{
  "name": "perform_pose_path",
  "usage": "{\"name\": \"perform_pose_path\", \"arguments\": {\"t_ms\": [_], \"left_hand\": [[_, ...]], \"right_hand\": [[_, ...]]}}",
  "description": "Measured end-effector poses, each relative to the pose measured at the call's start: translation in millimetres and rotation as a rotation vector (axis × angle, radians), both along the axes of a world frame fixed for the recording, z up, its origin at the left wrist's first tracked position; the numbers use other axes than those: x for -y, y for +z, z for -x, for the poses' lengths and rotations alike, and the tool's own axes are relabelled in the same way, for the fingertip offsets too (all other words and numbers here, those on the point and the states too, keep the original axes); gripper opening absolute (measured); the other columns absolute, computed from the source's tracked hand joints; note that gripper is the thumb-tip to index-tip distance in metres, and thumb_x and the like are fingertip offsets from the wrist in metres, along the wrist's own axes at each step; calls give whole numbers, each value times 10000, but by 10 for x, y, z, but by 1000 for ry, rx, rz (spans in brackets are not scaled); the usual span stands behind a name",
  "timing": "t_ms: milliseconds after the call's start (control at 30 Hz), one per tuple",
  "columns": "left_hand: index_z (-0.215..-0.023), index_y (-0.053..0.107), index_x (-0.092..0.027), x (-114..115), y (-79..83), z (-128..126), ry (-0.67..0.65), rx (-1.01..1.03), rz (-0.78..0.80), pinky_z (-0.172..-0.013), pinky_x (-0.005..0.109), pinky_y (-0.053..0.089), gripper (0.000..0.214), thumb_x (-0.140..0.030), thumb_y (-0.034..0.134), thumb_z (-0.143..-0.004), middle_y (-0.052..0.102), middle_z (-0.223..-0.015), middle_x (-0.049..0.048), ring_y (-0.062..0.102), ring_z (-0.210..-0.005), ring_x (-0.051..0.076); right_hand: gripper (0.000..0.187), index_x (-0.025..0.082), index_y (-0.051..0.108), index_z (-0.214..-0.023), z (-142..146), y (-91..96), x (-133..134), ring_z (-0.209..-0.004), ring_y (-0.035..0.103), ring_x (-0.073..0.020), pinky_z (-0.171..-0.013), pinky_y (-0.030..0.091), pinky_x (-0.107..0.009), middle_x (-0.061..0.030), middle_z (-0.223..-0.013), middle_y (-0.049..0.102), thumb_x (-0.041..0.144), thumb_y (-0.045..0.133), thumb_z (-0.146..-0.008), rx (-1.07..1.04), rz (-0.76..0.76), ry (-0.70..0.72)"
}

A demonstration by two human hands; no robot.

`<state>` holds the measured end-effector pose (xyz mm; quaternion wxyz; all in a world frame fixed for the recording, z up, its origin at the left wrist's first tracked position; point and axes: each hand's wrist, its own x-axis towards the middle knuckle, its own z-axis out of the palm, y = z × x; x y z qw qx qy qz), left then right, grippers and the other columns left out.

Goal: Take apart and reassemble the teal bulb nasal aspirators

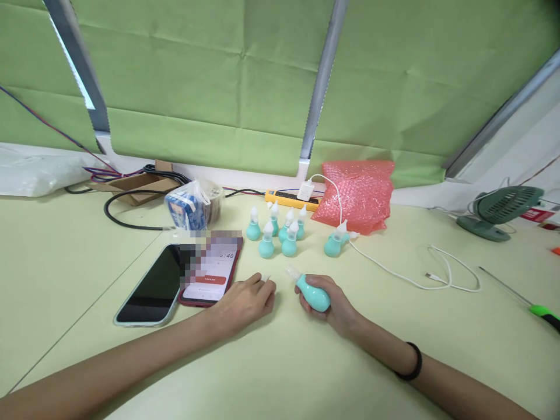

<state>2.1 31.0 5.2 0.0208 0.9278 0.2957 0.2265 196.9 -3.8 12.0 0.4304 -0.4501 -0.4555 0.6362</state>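
My right hand is wrapped round a teal nasal aspirator bulb, which lies tilted with its clear neck pointing up and left. No white tip shows on that neck. My left hand is closed in a pinch, and a small whitish nozzle tip pokes out between thumb and fingers, mostly hidden. A gap separates the two hands. Beyond them stand several teal nasal aspirators with white tips. Further right, one more aspirator stands against another that lies on its side.
Left of my left hand lie a dark-screened phone and a red-cased phone. Behind are a red bubble-wrap bag, a yellow power strip and a plastic-wrapped pack. At right are a white cable, green fan and screwdriver.
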Motion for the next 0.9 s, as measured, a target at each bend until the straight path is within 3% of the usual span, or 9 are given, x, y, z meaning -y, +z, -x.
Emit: {"name": "perform_pose_path", "arguments": {"t_ms": [133, 300, 433, 533, 633, 767, 900], "left_hand": [[-693, 462, -155, -77, -175, 9, -17, -35, -97, -433, 218, 342, 172, -106, 358, -820, 503, -572, 37, 460, -597, 175], [-821, 480, -137, 16, -36, 32, -1, 84, -105, -473, 226, 346, 156, -126, 325, -831, 505, -602, 34, 447, -571, 148], [-871, 434, -139, 184, 139, 14, -26, 257, 264, -454, 204, 311, 147, -252, 401, -782, 452, -571, -25, 410, -493, 105], [-658, 431, -152, 287, 199, -23, 12, 185, 505, -443, 202, 254, 244, -353, 403, -794, 375, -509, -48, 344, -462, 84], [-505, 312, -152, 345, 203, -56, -67, 203, 743, -437, 211, 204, 402, -365, 307, -845, 257, -479, -53, 246, -454, 68], [-497, 280, -154, 355, 178, -68, -201, 368, 1073, -431, 224, 165, 432, -394, 285, -856, 217, -493, -50, 187, -463, 67], [-458, 286, -164, 297, 133, -71, -263, 513, 1448, -403, 223, 161, 464, -443, 346, -823, 247, -417, -58, 201, -399, 58]], "right_hand": [[267, 124, 535, -676, 18, -21, 25, -332, 311, -47, -315, 164, -166, 12, -432, 492, 333, 405, -779, 50, -59, 26], [225, 133, 518, -662, 58, 33, 77, -425, 406, -67, -389, 286, -173, 14, -498, 509, 348, 535, -728, 169, -137, 107], [211, 136, 523, -638, 138, 99, 185, -529, 437, -86, -512, 349, -198, 14, -570, 499, 328, 551, -721, 292, -241, 191], [124, 150, 550, -712, 196, 116, 290, -584, 424, -96, -546, 347, -197, 22, -617, 481, 273, 565, -712, 457, -355, 203], [84, 156, 560, -751, 217, 123, 357, -586, 409, -98, -559, 344, -202, 27, -626, 465, 235, 549, -724, 521, -437, 282], [135, 156, 559, -735, 212, 157, 349, -542, 349, -86, -494, 306, -194, 35, -591, 392, 289, 536, -743, 390, -344, 385], [165, 157, 570, -798, 206, 199, 318, -550, 359, -87, -495, 314, -194, 22, -626, 426, 306, 510, -763, 289, -295, 471]]}}
